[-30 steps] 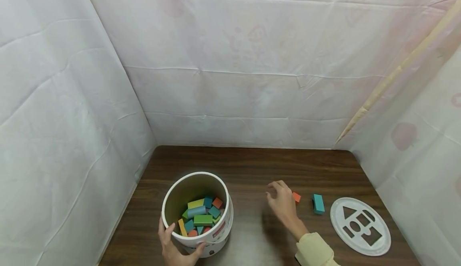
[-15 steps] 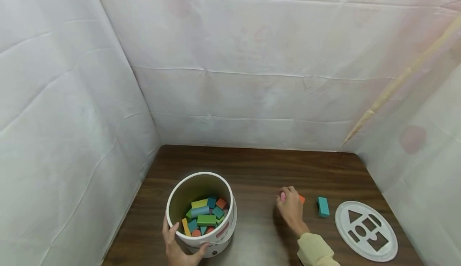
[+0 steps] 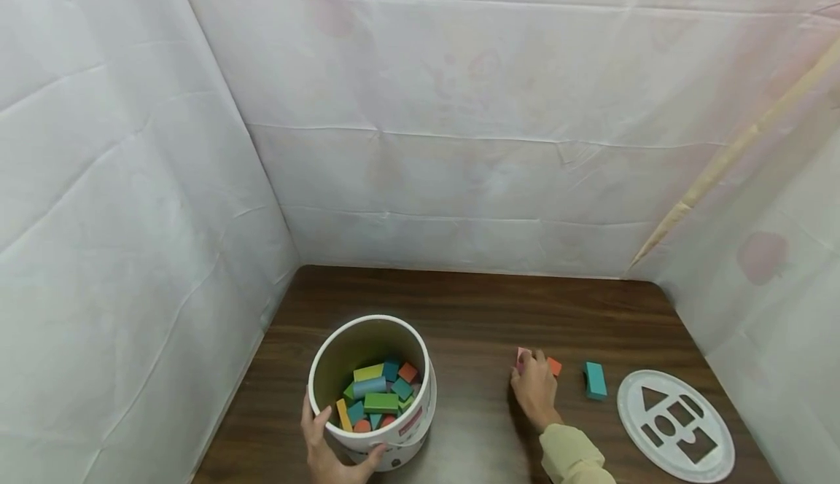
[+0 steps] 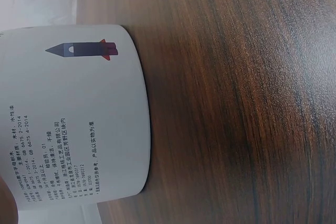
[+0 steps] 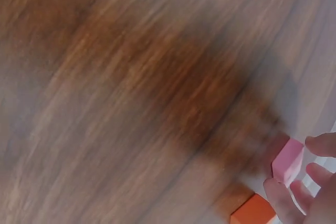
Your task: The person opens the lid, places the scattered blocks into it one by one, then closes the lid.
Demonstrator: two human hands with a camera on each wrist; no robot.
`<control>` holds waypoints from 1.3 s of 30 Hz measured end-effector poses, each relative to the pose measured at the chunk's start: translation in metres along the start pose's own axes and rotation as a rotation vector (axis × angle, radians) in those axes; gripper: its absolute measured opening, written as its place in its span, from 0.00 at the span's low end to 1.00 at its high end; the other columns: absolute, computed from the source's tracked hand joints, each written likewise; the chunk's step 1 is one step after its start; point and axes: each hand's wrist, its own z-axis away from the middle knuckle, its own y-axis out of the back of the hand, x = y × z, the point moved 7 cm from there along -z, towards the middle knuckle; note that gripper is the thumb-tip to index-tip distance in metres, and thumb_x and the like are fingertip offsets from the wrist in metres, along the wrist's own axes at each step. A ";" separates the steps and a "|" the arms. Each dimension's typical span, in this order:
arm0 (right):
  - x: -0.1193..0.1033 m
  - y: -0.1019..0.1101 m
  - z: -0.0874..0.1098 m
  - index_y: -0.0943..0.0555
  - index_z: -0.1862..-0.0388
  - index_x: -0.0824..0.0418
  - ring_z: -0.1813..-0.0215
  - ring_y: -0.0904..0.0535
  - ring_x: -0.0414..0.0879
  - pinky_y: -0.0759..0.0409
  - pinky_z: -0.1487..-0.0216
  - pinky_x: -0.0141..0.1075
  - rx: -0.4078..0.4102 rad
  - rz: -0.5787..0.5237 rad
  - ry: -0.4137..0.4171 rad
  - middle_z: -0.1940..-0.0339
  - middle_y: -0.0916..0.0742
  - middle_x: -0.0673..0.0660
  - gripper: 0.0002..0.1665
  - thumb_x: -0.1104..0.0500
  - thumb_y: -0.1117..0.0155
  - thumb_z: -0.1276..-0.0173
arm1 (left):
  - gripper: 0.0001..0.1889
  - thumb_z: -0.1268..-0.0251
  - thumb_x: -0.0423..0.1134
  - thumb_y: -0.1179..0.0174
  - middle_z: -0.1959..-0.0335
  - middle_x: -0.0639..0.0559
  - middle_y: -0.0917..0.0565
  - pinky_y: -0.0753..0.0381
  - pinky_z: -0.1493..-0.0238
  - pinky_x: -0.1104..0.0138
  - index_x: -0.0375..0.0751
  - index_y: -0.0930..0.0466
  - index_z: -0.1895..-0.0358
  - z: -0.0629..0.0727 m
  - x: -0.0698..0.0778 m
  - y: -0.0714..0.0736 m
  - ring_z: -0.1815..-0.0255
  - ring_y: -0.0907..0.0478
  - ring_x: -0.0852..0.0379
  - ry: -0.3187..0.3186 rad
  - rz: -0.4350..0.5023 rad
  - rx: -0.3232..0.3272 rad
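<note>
My left hand point(image 3: 335, 455) grips the lower side of a white bucket point(image 3: 318, 349), which tilts slightly and is filled with several coloured toy blocks. In the left wrist view the printed wall of the bucket point(image 4: 79, 87) fills the left side, and only a bit of finger shows. My right hand point(image 3: 534, 389) has its fingertips at a pink block point(image 5: 287, 161) low on the wooden table, thumb to one side and fingers to the other. Close beside that block lies an orange block point(image 5: 253, 211), partly hidden by the hand in the head view.
To the right lies a teal block point(image 3: 595, 380) on the table point(image 3: 459, 302). Farther right is a round white lid point(image 3: 633, 426) with shape-cut holes. White sheeting point(image 3: 420, 178) encloses the table's back and sides.
My right hand has moved a little right and down to the table with the pink block, now beside the orange one. The left hand keeps its grip on the bucket; the head view shifted slightly.
</note>
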 end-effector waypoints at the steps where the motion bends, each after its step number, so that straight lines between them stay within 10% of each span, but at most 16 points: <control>1: 0.001 -0.001 0.000 0.20 0.67 0.68 0.63 0.22 0.63 0.23 0.70 0.57 -0.009 0.004 -0.008 0.60 0.20 0.68 0.13 0.63 0.28 0.49 | 0.55 0.76 0.41 0.18 0.26 0.39 0.51 0.35 0.54 0.29 0.41 0.40 0.35 0.000 0.000 0.000 0.36 0.45 0.27 0.001 -0.001 0.001; 39: -0.007 0.016 -0.003 0.18 0.71 0.70 0.70 0.24 0.54 0.22 0.68 0.49 -0.041 -0.112 -0.013 0.68 0.20 0.62 0.11 0.69 0.30 0.56 | 0.53 0.72 0.47 0.19 0.27 0.39 0.51 0.34 0.57 0.29 0.41 0.40 0.35 -0.001 0.002 0.001 0.37 0.44 0.26 -0.038 0.008 0.015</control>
